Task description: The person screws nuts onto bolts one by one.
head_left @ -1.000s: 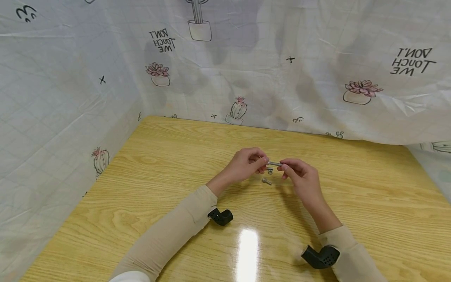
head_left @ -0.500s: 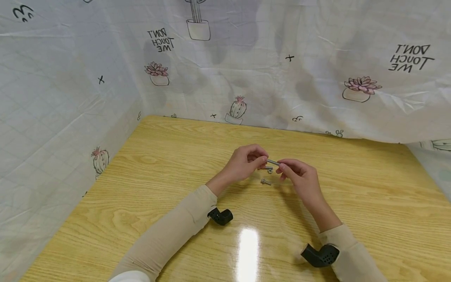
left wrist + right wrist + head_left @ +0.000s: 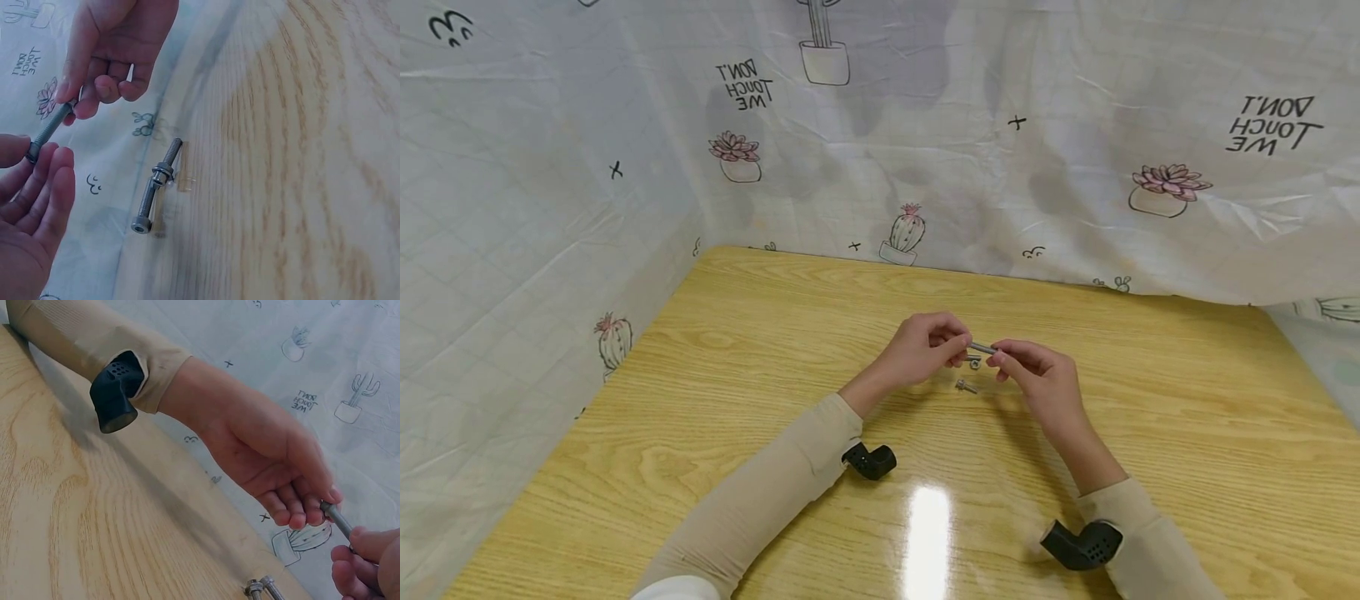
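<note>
In the head view my left hand (image 3: 928,346) and right hand (image 3: 1037,375) hold a long steel bolt (image 3: 983,347) between them, above the table. Finger and thumb of the left hand pinch its left end. The right hand pinches the other end, where a small nut-like piece partly shows in the left wrist view; fingers hide most of it. Below lie two more bolts. One is a socket-head bolt (image 3: 144,212); the other bolt (image 3: 172,152) has a nut or collar by its head end. They lie close together, seemingly touching in the left wrist view.
The wooden table (image 3: 760,333) reaches back to a white printed sheet (image 3: 970,167), which also hangs along the left side. A black wrist camera (image 3: 870,461) sits on the left sleeve, another black camera (image 3: 1082,546) on the right sleeve.
Both hands stay nearly in place around the held bolt. Its tilt has changed slightly, and the right fingertips have shifted a little. The bolts on the table lie as before.
</note>
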A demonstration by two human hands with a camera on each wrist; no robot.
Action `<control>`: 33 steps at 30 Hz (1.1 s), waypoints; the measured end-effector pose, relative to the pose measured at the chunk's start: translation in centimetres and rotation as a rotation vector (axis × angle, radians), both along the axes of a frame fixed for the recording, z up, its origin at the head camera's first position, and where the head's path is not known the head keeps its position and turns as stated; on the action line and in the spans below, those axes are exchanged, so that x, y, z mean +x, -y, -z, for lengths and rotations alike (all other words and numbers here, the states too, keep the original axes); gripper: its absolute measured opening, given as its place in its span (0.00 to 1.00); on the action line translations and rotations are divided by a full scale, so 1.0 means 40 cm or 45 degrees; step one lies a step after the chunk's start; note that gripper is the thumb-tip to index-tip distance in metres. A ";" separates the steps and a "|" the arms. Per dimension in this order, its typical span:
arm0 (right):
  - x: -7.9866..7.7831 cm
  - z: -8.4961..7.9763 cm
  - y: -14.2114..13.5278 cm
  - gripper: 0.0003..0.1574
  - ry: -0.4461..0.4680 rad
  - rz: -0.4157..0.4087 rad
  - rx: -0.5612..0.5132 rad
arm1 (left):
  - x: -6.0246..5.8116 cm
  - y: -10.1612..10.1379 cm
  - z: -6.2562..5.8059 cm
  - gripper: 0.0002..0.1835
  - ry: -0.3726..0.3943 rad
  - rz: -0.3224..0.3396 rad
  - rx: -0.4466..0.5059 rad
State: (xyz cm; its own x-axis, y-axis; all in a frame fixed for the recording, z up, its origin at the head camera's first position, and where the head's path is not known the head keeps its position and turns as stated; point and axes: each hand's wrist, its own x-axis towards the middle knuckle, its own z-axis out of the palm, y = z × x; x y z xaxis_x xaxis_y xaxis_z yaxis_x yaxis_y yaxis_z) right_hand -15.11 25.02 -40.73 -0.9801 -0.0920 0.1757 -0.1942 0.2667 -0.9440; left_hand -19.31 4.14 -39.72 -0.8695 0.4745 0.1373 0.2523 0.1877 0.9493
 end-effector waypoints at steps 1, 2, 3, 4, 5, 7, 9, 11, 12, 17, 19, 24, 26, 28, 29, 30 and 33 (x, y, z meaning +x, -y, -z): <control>0.001 0.000 -0.001 0.21 0.009 -0.004 0.001 | 0.000 0.000 0.000 0.08 -0.006 0.000 0.008; 0.001 -0.001 -0.002 0.21 0.018 -0.010 0.001 | 0.001 0.001 -0.001 0.08 -0.011 -0.001 0.014; 0.001 -0.001 -0.002 0.22 0.026 -0.018 0.002 | 0.001 0.001 -0.001 0.08 -0.019 -0.001 0.019; 0.001 -0.001 -0.004 0.22 0.031 -0.028 0.004 | 0.001 0.001 -0.001 0.08 -0.030 -0.001 0.025; 0.001 -0.001 -0.005 0.22 0.035 -0.039 0.009 | 0.002 0.002 -0.002 0.08 -0.039 -0.001 0.029; 0.000 -0.002 -0.006 0.22 0.040 -0.060 0.024 | 0.002 0.002 -0.002 0.08 -0.055 0.001 0.038; -0.002 -0.001 -0.005 0.21 0.046 -0.079 0.054 | 0.003 0.003 -0.002 0.09 -0.064 0.006 0.047; -0.003 -0.001 -0.004 0.21 0.050 -0.094 0.086 | 0.003 0.003 -0.003 0.09 -0.068 0.011 0.056; -0.004 0.000 -0.004 0.20 0.048 -0.097 0.101 | 0.004 0.003 -0.003 0.09 -0.066 0.014 0.064; -0.003 0.002 0.001 0.18 -0.008 -0.050 0.137 | 0.003 0.001 -0.003 0.09 -0.037 -0.010 0.027; -0.002 0.002 0.002 0.17 -0.030 -0.021 0.143 | 0.002 0.001 -0.001 0.10 -0.016 -0.023 0.002; 0.000 0.002 0.005 0.16 -0.034 -0.001 0.153 | 0.001 0.001 0.001 0.10 -0.003 -0.037 -0.028; -0.001 0.003 0.006 0.15 -0.029 0.001 0.153 | 0.001 0.001 0.001 0.09 -0.020 -0.041 -0.031; -0.001 0.003 0.006 0.16 -0.026 0.006 0.152 | 0.001 0.002 0.000 0.08 -0.034 -0.039 -0.027; -0.001 0.003 0.007 0.16 -0.025 0.006 0.151 | 0.001 0.002 0.001 0.07 -0.044 -0.033 -0.023; -0.001 0.003 0.007 0.16 -0.026 0.005 0.152 | 0.001 0.003 0.001 0.07 -0.051 -0.028 -0.020; -0.001 0.004 0.007 0.16 -0.029 0.003 0.149 | 0.002 0.007 0.001 0.08 -0.078 -0.013 -0.029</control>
State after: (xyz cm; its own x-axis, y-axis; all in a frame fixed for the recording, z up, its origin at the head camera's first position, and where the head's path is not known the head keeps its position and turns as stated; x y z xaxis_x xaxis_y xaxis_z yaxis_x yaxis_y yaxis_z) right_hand -15.14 24.73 -40.88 -0.9762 -0.1108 0.1864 -0.2148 0.3750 -0.9018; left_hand -19.24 3.87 -39.77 -0.8648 0.4690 0.1796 0.3075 0.2118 0.9277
